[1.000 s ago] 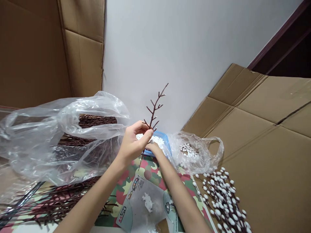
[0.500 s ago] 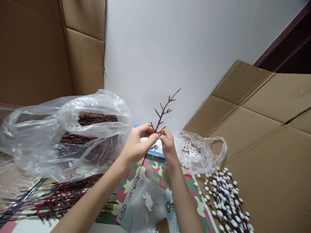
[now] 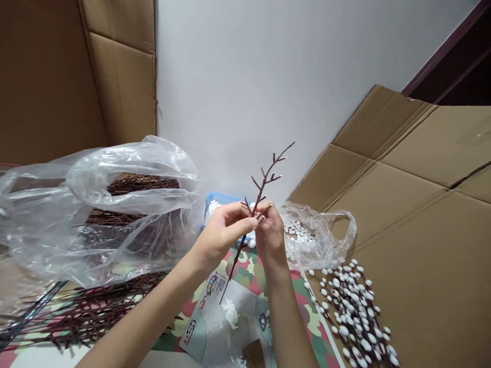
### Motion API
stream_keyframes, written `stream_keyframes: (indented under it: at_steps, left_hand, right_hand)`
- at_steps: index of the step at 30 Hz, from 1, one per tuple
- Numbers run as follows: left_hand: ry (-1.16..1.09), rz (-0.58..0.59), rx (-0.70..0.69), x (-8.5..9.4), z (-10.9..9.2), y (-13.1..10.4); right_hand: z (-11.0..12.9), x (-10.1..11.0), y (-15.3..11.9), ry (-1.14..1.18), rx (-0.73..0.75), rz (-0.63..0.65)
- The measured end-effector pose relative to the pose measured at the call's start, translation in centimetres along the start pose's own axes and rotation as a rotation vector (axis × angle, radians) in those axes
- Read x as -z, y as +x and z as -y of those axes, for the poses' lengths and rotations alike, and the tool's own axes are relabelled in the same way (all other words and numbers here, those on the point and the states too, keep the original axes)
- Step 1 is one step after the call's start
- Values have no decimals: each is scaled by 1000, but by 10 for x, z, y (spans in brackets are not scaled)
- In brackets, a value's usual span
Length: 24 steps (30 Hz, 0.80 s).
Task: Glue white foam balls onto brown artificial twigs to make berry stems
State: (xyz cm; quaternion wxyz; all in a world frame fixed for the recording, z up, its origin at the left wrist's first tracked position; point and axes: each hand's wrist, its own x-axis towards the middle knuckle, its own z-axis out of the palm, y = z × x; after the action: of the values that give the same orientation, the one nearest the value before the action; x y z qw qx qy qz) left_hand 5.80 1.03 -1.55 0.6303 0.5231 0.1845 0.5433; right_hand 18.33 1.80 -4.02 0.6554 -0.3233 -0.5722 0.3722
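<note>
The twig [image 3: 264,185] is held up near the middle of the frame, between the two hands, its long axis slanting from the thin stem end at lower left to the branching tip at upper right. The left hand [image 3: 221,234] has it pinched between thumb and fingers, partway along, just below several short side shoots. The right hand [image 3: 270,237] is close against its right side, fingers bent in at the lower shoots; whether they grasp a shoot or something small cannot be told. Both hands are about equally near this stretch — and their fingers partly hide it.

A white ball [image 3: 251,243] is just below the fingers, beside the stem and left of the right palm; what supports it is unclear. Behind the left hand lies the blue tray [image 3: 222,197] with white bits in it, partly covered by the hands. Just right of the right hand, a clear bag [image 3: 333,236] holds more white balls [image 3: 297,232]. The white-budded stems [image 3: 358,317] lie at lower right.

At left, a large plastic bag [image 3: 92,176] holds dark twigs, with loose twigs [image 3: 99,312] below it, partly behind the left forearm. Under the twig's lower end, the grey sheet [image 3: 215,332] lies on the patterned desk [image 3: 315,321] — a white lump [image 3: 230,314] and a brown piece [image 3: 253,353] on it.
</note>
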Motion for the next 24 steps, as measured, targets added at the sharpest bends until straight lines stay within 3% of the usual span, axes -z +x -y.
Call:
stream_keyframes:
  at_steps: [3,6,12,16,24]
  left_hand:
    - [20,-38,-2,4,2,5]
    - [24,-108,-21,10,1,11]
    - [2,-176,-8,21,-4,16]
    - [10,-182,-3,23,-4,16]
    - [40,-159,-38,23,3,19]
  right_hand:
    - [-9,4,9,-43,-60,-63]
    - [-32,19,23,-173,-214,-150]
    - [-88,55,37,-290,-398,-147]
    - [-107,68,36,-386,-410,-146]
    - [-112,82,39,-466,-336,-125]
